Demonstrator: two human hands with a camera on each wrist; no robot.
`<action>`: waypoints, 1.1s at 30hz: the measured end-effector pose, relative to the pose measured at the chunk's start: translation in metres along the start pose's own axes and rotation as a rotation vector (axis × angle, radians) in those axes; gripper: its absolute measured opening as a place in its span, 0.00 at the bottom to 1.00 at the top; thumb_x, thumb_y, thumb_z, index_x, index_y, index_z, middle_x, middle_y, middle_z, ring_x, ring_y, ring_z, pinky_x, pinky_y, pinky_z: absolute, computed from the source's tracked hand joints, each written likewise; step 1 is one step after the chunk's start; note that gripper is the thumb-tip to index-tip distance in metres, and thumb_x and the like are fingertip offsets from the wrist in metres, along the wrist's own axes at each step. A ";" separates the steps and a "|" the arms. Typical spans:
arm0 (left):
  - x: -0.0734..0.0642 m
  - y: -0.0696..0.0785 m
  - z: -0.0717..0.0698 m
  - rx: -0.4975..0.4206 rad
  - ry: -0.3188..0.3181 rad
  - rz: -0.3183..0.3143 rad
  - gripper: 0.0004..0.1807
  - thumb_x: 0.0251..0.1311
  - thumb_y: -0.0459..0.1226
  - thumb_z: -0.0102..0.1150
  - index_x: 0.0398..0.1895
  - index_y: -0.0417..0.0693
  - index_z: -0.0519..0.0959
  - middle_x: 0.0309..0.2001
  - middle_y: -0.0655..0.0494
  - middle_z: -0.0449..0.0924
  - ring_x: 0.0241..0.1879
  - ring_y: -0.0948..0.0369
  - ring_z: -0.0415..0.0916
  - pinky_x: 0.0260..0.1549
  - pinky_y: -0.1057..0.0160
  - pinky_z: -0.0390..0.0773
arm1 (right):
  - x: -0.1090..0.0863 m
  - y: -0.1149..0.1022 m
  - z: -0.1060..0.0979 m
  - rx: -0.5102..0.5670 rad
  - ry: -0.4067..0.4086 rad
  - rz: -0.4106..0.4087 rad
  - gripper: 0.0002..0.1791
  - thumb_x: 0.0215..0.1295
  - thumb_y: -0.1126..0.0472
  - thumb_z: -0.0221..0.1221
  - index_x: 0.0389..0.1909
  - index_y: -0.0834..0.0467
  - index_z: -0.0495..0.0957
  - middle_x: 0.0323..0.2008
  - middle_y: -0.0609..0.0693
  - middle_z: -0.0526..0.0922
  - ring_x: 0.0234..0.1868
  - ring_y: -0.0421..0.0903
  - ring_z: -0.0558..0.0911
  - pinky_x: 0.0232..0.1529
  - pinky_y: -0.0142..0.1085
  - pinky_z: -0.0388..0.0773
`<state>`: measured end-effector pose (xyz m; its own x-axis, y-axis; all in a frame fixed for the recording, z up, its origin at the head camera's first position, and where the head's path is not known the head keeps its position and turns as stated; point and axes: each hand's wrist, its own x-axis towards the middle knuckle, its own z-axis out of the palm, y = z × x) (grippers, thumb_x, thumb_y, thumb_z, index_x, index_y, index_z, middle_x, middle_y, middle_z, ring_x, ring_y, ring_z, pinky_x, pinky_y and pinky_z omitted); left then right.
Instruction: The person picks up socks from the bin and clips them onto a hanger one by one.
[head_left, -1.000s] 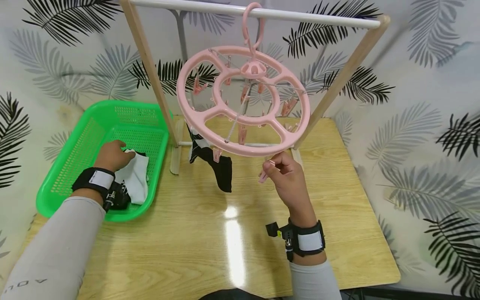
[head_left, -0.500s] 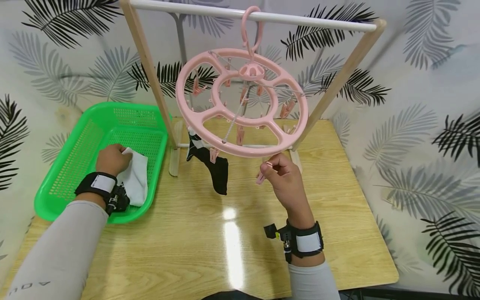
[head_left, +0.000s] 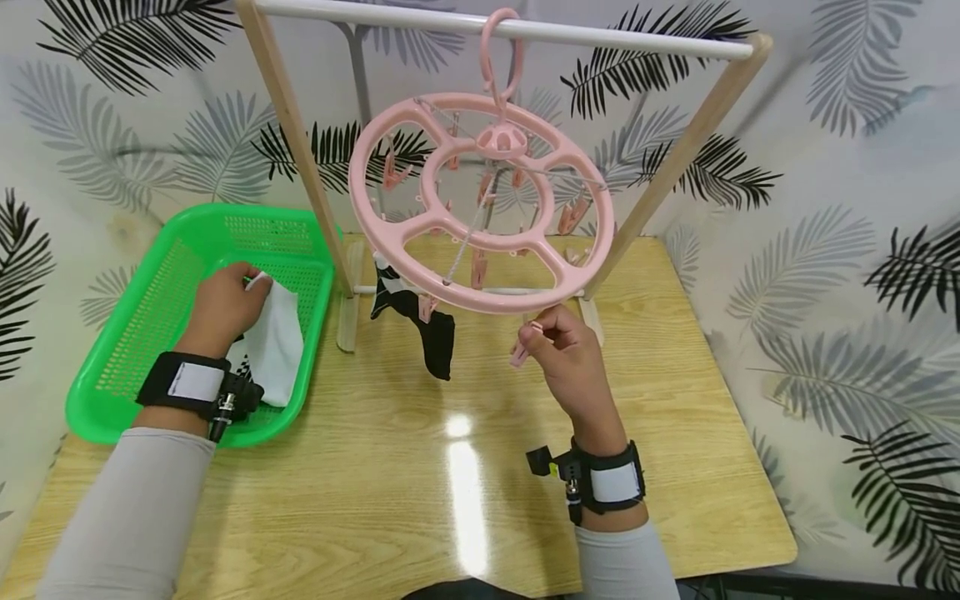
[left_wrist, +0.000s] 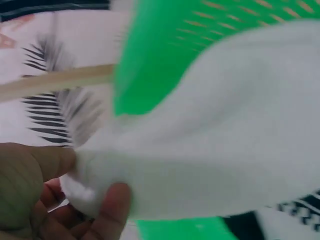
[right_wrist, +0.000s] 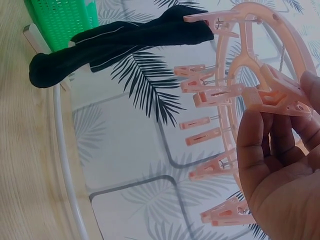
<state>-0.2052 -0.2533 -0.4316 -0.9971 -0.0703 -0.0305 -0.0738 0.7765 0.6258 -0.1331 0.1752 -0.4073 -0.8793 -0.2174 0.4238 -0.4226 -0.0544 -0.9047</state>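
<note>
In the green basket, my left hand pinches one end of a white sock between thumb and fingers. The sock stretches away from the fingertips in the left wrist view, its cloth slightly blurred. My right hand holds a pink clothespin under the front right of the round pink hanger. Seen from the right wrist, this clothespin lies between thumb and fingers, with no cloth in it. A black sock hangs from the hanger's front left, clipped by another clothespin.
The green basket stands on the table's left, with black-and-white patterned cloth under the sock. A wooden-legged rack with a white top bar carries the hanger. Several clothespins dangle from the ring. Bare wooden table lies in front.
My left hand has taken hold of the white sock and raised its end slightly, uncovering patterned cloth beneath. The right hand keeps its hold on the clothespin, nearly still.
</note>
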 end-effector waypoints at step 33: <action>-0.097 0.131 0.053 -0.325 0.208 0.500 0.05 0.63 0.32 0.64 0.40 0.39 0.82 0.36 0.48 0.82 0.30 0.59 0.78 0.28 0.63 0.77 | -0.003 0.001 0.011 0.036 0.027 0.011 0.10 0.72 0.67 0.56 0.33 0.70 0.70 0.32 0.52 0.80 0.30 0.46 0.83 0.34 0.38 0.82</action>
<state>-0.1194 -0.1118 -0.3877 -0.8823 0.1062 0.4585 0.4424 0.5196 0.7310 -0.1290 0.1645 -0.4102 -0.8897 -0.1913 0.4146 -0.4054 -0.0871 -0.9100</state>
